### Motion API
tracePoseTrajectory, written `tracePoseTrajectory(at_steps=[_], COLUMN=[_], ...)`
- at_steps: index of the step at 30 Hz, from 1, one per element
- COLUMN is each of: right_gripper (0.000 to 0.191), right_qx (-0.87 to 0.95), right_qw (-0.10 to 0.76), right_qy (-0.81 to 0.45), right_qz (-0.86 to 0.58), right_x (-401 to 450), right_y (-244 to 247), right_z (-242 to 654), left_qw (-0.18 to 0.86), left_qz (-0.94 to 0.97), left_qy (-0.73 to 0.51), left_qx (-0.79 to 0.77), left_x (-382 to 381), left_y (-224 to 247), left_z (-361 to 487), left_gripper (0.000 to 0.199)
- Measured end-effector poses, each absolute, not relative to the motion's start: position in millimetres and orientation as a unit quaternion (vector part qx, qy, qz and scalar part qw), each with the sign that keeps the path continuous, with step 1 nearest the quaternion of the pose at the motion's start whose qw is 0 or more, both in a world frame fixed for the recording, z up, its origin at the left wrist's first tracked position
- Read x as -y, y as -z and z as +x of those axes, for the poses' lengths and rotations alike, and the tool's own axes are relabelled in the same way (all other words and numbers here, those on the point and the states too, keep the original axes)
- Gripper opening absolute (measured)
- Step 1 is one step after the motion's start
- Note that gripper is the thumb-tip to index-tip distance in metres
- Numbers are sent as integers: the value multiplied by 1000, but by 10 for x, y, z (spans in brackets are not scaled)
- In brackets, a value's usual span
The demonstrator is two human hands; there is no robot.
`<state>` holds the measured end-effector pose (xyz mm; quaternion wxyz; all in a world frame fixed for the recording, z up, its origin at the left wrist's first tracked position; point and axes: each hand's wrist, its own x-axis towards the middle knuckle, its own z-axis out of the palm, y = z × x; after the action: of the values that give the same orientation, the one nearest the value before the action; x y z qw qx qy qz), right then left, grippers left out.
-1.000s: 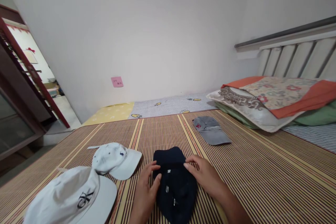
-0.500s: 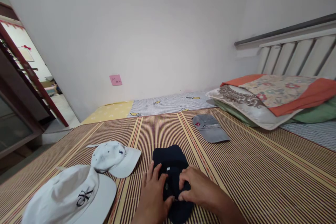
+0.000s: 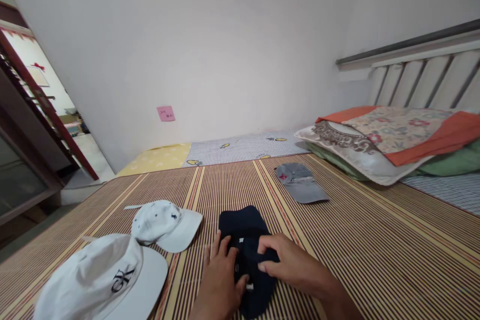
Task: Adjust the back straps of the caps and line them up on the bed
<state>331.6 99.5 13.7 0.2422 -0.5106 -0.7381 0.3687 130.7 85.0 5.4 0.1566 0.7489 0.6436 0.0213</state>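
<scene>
A dark navy cap (image 3: 243,225) lies flattened on the striped bamboo mat (image 3: 375,240), near the bottom centre. My left hand (image 3: 221,280) presses on its left side with fingers spread, the thumb near a small metal buckle. My right hand (image 3: 288,262) lies over its right side, fingers curled onto the fabric. Both hands touch the cap's back part; its brim points away from me.
Two white caps sit to the left, a small one (image 3: 165,217) and a larger one with a logo (image 3: 101,280). A grey cap (image 3: 302,183) lies farther back. Pillows (image 3: 382,145) are stacked at the right by the headboard. A doorway opens at the left.
Both hands slid from the cap's middle toward me and closed in over its back part, folding the fabric inward. The cap now looks shorter and more bunched under my hands.
</scene>
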Motion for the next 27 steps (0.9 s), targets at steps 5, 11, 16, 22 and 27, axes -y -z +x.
tracePoseTrajectory(at_steps=[5, 11, 16, 22, 27], right_gripper=[7, 10, 10, 3, 11], right_qx=[738, 743, 728, 698, 669], right_qw=[260, 298, 291, 322, 364], right_qy=[-395, -409, -438, -471, -531], right_qz=[-481, -438, -439, -432, -372], right_x=[-1005, -1029, -1006, -1027, -1039], right_y=[-148, -158, -228, -205, -168], right_z=[3351, 3370, 3350, 3336, 3355], left_qw=[139, 168, 269, 323, 346], left_qz=[747, 770, 723, 704, 704], left_qy=[-24, -204, -276, -328, -318], left_qx=[-649, -581, -574, -541, -533], left_x=[-898, -962, -955, -949, -919], left_y=[51, 211, 181, 40, 9], left_z=[1280, 1144, 1000, 831, 803], left_gripper=[46, 14, 6, 7, 10])
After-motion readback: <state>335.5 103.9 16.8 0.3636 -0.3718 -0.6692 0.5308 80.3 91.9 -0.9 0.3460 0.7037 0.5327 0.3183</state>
